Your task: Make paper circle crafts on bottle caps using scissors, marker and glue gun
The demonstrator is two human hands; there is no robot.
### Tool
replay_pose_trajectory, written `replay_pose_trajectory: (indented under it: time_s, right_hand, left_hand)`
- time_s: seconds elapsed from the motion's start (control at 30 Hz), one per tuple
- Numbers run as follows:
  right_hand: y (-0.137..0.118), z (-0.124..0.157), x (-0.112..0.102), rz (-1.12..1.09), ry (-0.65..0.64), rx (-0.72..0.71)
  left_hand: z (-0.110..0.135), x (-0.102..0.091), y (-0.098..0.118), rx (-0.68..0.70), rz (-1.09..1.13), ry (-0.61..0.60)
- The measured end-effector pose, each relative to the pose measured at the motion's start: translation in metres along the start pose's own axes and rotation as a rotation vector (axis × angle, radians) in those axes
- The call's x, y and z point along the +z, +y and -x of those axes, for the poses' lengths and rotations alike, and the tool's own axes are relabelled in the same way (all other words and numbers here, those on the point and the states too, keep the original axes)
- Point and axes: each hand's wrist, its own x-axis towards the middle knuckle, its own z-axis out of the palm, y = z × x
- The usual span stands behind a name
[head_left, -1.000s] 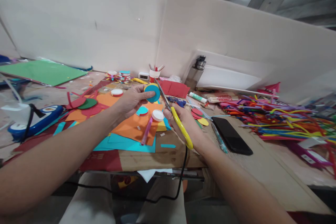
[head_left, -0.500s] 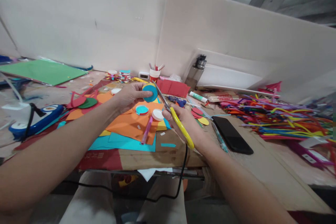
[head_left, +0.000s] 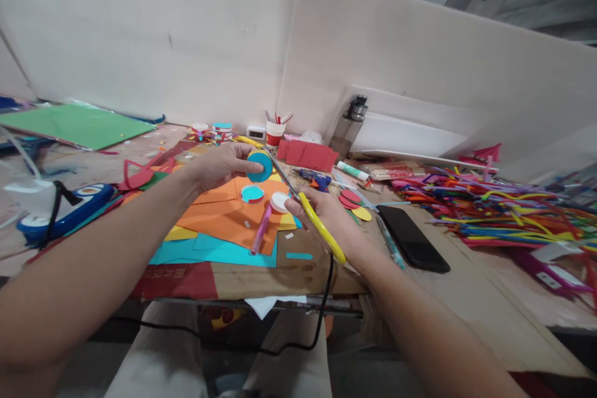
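Pinched between thumb and fingers of my left hand (head_left: 227, 166) is a round blue paper disc (head_left: 259, 167) with a yellow edge showing behind it. My right hand (head_left: 326, 214) is wrapped round the yellow handles of a pair of scissors (head_left: 321, 227). The blades point up and left, their tips beside the disc's right edge; whether they touch it I cannot tell. Beneath the hands lie orange paper sheets (head_left: 219, 214) and blue paper (head_left: 224, 252). A white round lid (head_left: 280, 202), a pink marker (head_left: 261, 230) and a small blue-topped round piece (head_left: 252, 193) rest on them.
To the right lie a black phone (head_left: 413, 239) and a heap of pipe cleaners (head_left: 504, 211). Behind stand a bottle (head_left: 349, 127), a cup of pens (head_left: 275, 132) and folded red paper (head_left: 308, 155). A glue gun (head_left: 317, 179) lies nearby. A black cable (head_left: 326, 292) hangs at the table's front edge.
My left hand has shifted slightly left with the blue disc, and the gap between disc and scissors has widened a little. The scissors remain in my right hand, almost in place.
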Motion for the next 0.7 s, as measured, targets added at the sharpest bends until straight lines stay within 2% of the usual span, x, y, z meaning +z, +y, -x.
replay_pose_trajectory:
  time_s: [0.17,0.47,0.57,0.7]
  right_hand:
    - [-0.001,0.0,-0.001,0.051,-0.004,-0.02]
    - [-0.002,0.0,0.0,0.102,-0.011,-0.014]
    - [-0.001,0.002,-0.002,0.124,-0.031,-0.019]
    - [0.009,-0.001,-0.005,0.074,-0.003,-0.059]
  left_hand:
    - [0.001,-0.009,0.0,0.019,-0.076,-0.047]
    - [0.003,-0.008,0.003,0.003,-0.102,-0.053]
    - [0.002,-0.01,0.003,0.009,-0.091,-0.007]
    - [-0.003,-0.016,0.0,0.039,0.008,0.119]
